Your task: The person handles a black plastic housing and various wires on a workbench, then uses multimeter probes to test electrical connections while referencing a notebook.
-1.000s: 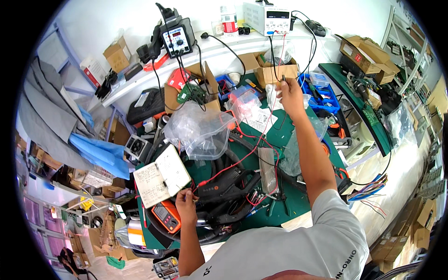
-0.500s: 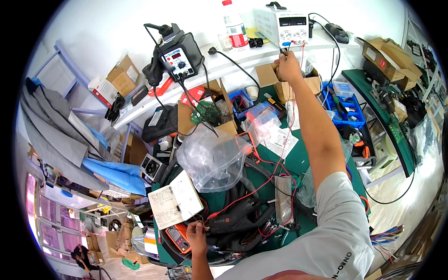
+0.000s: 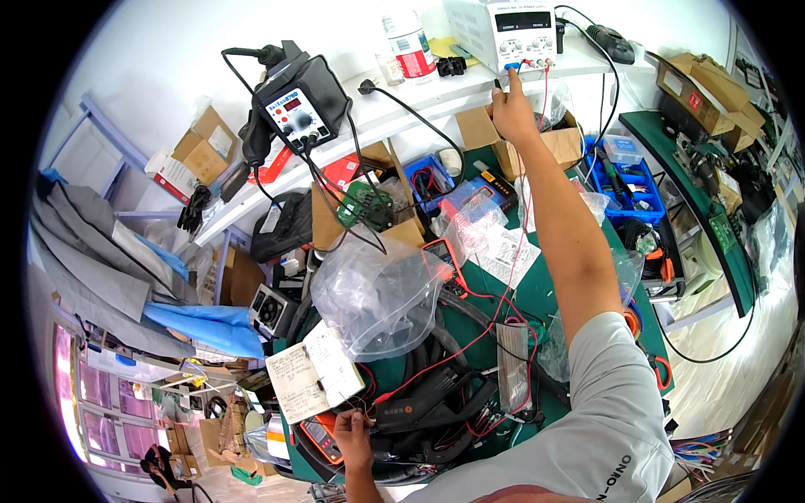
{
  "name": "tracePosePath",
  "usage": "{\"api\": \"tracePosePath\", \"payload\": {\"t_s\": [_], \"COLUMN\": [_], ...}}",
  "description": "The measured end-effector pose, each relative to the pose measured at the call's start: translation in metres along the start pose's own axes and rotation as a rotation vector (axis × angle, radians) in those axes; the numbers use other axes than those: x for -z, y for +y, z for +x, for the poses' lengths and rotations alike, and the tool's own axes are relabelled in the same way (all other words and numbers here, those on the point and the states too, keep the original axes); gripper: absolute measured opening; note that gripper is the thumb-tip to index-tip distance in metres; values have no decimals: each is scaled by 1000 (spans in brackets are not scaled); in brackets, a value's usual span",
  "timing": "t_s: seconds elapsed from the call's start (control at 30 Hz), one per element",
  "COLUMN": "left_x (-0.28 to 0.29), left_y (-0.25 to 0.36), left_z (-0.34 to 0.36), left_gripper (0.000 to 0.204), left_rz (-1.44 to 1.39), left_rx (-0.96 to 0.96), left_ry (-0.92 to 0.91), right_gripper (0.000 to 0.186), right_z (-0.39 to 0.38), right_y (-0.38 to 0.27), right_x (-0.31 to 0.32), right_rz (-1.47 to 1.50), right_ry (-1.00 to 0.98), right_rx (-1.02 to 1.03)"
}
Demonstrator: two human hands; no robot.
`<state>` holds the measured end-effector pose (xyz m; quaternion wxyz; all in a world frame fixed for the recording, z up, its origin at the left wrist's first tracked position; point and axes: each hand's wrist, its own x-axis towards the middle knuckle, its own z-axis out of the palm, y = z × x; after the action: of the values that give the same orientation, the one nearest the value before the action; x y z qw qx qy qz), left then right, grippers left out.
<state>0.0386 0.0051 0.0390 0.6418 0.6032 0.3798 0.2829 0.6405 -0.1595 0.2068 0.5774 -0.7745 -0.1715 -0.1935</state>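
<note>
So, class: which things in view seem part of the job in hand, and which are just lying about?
Likely in the job:
power supply, the right hand at its front
red clip, close to the left hand

Apparently just lying about:
clear plastic bag
bottle
sheet of paper

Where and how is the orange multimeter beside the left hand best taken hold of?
The orange multimeter is probably best gripped across its width, close to the near end, coming from above on the person's side. It lies face up and is longer than wide; the open notebook crowds its far end, and the left hand is close to its right side.
</note>
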Motion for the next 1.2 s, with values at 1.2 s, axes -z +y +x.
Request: {"api": "tracePosePath", "payload": {"t_s": [1.2], "left_x": [12], "left_y": [-11], "left_z": [-14], "left_gripper": [8], "left_rz": [-124], "left_rx": [-125], "left_ry": [-293], "right_gripper": [24], "right_z": [-512], "right_y": [-130], "right_x": [65], "right_rz": [-51], "right_ry": [-740], "right_rx": [-2]}}
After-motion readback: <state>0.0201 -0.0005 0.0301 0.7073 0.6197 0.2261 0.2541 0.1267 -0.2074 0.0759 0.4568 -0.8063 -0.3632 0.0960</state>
